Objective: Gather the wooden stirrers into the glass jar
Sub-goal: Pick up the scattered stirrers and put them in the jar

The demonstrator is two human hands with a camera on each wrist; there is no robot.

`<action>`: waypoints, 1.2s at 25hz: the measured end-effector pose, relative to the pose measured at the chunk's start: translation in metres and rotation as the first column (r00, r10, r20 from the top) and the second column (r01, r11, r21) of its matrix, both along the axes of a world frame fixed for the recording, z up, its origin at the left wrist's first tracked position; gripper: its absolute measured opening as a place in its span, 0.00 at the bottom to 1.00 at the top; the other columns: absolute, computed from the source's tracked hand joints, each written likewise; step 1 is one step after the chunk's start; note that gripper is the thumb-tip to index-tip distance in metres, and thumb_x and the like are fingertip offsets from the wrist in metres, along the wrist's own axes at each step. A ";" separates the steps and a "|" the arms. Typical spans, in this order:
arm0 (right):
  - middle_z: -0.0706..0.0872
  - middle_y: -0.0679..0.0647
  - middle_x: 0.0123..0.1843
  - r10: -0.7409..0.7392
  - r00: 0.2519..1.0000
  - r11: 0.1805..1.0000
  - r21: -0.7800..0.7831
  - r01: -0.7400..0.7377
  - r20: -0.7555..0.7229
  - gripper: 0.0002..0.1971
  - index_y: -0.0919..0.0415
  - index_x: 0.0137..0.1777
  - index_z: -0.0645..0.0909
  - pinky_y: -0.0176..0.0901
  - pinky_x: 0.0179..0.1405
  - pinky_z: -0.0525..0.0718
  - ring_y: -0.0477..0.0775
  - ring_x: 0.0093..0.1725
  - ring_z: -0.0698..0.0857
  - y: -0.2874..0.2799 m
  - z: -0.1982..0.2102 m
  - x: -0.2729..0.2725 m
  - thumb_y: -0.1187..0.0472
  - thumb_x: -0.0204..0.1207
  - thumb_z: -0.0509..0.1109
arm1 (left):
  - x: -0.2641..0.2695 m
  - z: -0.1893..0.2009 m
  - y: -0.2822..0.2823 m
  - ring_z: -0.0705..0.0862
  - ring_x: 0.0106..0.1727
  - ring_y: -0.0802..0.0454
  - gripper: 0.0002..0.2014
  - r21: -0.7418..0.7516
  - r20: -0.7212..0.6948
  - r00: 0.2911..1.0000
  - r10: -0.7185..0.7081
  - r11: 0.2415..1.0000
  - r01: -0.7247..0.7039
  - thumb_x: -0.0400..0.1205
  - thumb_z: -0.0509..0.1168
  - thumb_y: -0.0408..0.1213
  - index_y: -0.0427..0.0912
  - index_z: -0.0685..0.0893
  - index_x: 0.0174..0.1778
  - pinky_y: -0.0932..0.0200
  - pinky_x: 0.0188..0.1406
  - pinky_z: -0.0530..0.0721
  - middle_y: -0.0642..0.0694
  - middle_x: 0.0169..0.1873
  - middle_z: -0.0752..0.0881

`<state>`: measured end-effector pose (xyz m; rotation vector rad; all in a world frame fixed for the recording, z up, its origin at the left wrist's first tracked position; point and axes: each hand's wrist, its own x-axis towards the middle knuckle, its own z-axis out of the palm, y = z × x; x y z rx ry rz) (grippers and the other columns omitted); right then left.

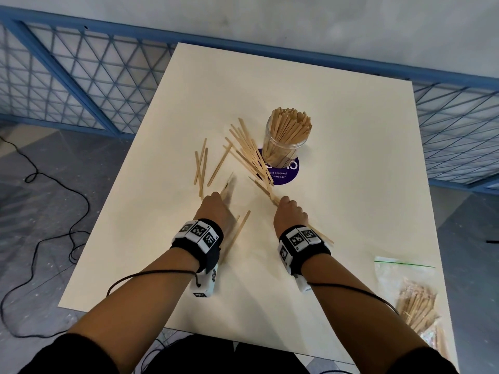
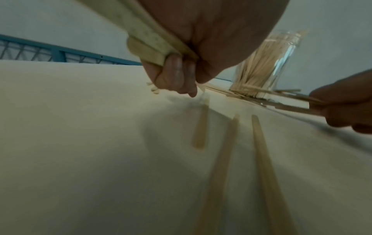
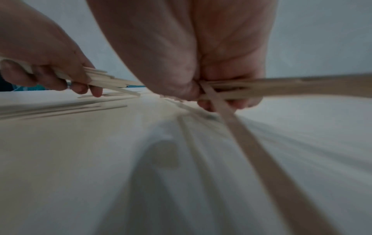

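- Although the clear glass jar already stands packed with upright stirrers, we judge the task only partly done.
- Our left hand has its fingers curled round a small bundle of flat pale wooden stirrers.
- Our right hand likewise clamps a crossed bunch.
- Beyond both grips, a loose heap lies against the jar; a few strays lie beyond the left hand, others beneath it.
- Both handfuls remain undeposited.

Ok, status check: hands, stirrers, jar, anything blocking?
Left hand and right hand each grip a bunch of stirrers. Glass jar upright, nearly full. Loose stirrers lie on the table beside it. Nothing blocks the jar mouth.
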<state>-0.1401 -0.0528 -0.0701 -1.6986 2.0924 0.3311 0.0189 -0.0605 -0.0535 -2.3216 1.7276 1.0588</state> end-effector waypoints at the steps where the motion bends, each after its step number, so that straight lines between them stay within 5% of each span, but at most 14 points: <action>1: 0.79 0.62 0.61 -0.016 0.999 1.000 -0.003 0.016 0.035 0.13 0.66 0.65 0.66 0.55 0.54 0.81 0.63 0.58 0.83 0.001 0.001 -0.002 0.66 0.82 0.52 | -0.001 -0.001 0.003 0.80 0.60 0.38 0.15 -0.005 0.006 1.000 0.001 1.000 -0.001 0.84 0.54 0.37 0.30 0.72 0.61 0.52 0.54 0.78 0.33 0.61 0.79; 5: 0.80 0.61 0.61 -0.039 0.993 0.999 0.017 0.037 0.112 0.14 0.65 0.67 0.65 0.56 0.51 0.83 0.64 0.56 0.84 0.006 0.005 -0.007 0.65 0.82 0.52 | -0.004 -0.010 0.003 0.81 0.60 0.39 0.13 -0.045 0.093 0.995 -0.035 0.998 0.040 0.84 0.54 0.35 0.31 0.77 0.58 0.53 0.56 0.79 0.35 0.60 0.82; 8: 0.81 0.61 0.61 -0.050 0.989 0.998 0.042 0.044 0.141 0.15 0.64 0.66 0.66 0.55 0.49 0.82 0.65 0.56 0.84 0.010 0.005 -0.011 0.58 0.84 0.50 | -0.005 -0.019 -0.004 0.80 0.66 0.40 0.16 0.010 0.131 0.984 -0.122 0.993 0.121 0.85 0.51 0.33 0.32 0.76 0.65 0.51 0.66 0.78 0.36 0.66 0.80; 11: 0.81 0.62 0.61 -0.017 0.987 0.999 0.034 0.011 0.160 0.14 0.64 0.67 0.65 0.55 0.50 0.82 0.65 0.57 0.84 0.015 0.009 -0.014 0.63 0.84 0.51 | -0.005 -0.016 -0.013 0.83 0.58 0.36 0.14 -0.033 0.084 0.994 -0.067 0.997 0.070 0.83 0.52 0.36 0.35 0.75 0.60 0.48 0.52 0.82 0.37 0.60 0.83; 14: 0.81 0.62 0.60 0.024 0.986 1.000 0.007 -0.026 0.167 0.17 0.64 0.70 0.64 0.53 0.49 0.82 0.64 0.56 0.84 0.015 0.014 -0.018 0.68 0.81 0.51 | -0.011 -0.002 -0.019 0.82 0.55 0.33 0.14 -0.058 0.011 0.998 -0.060 0.996 0.061 0.84 0.51 0.36 0.30 0.69 0.60 0.50 0.44 0.76 0.31 0.55 0.83; 19: 0.85 0.63 0.54 -0.028 0.976 1.000 -0.002 0.029 0.215 0.15 0.65 0.66 0.66 0.48 0.40 0.76 0.65 0.51 0.85 0.013 0.014 -0.024 0.67 0.81 0.50 | -0.008 0.015 0.013 0.82 0.40 0.39 0.15 -0.054 -0.023 0.987 -0.157 0.986 0.155 0.84 0.51 0.45 0.36 0.68 0.58 0.52 0.37 0.77 0.38 0.43 0.83; 22: 0.85 0.64 0.53 -0.043 0.964 0.999 -0.001 0.045 0.263 0.14 0.66 0.65 0.66 0.48 0.39 0.74 0.66 0.51 0.85 0.016 0.014 -0.024 0.65 0.82 0.49 | -0.008 0.010 0.037 0.84 0.48 0.40 0.23 0.024 0.095 0.975 -0.203 0.979 0.201 0.78 0.60 0.57 0.39 0.72 0.55 0.52 0.42 0.80 0.42 0.47 0.83; 30: 0.85 0.70 0.51 -0.022 0.911 0.997 -0.056 0.050 0.412 0.13 0.66 0.61 0.68 0.50 0.40 0.76 0.67 0.46 0.83 0.009 0.018 -0.026 0.59 0.85 0.51 | -0.026 -0.004 0.034 0.85 0.53 0.40 0.11 0.033 0.196 0.935 -0.294 0.955 0.294 0.82 0.54 0.33 0.35 0.80 0.53 0.54 0.47 0.80 0.39 0.53 0.85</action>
